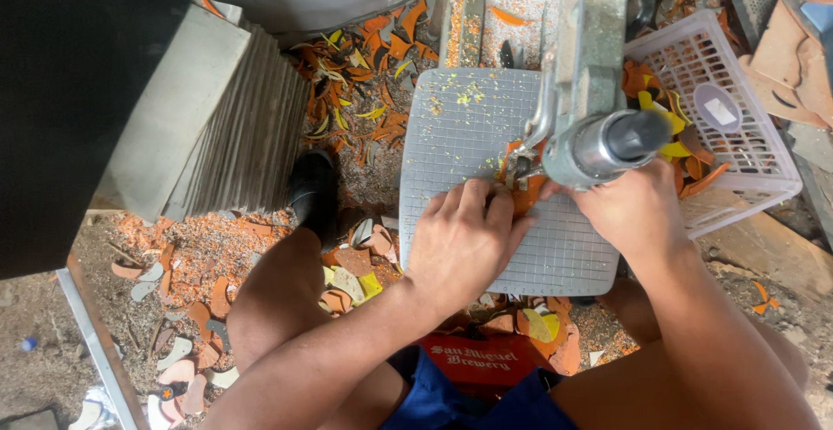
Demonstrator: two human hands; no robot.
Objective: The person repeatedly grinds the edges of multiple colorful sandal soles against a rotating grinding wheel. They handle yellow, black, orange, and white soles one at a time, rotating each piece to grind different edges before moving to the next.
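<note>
- Left hand (460, 239) lies flat on the grey gridded surface (451, 135), fingers pressing an orange piece (523, 196).
- Right hand (633, 209) pinches the same piece from the other side, grip clamped on it.
- The piece sits near the surface's right edge, under the metal press (590, 126).
- A white basket (746, 148) of orange scraps stands just beside, right.

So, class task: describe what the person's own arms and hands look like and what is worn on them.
Both forearms are bare: no sleeves, gloves, watch or visible rings. The left hand and right hand are uncovered. Blue shorts show below.
</note>
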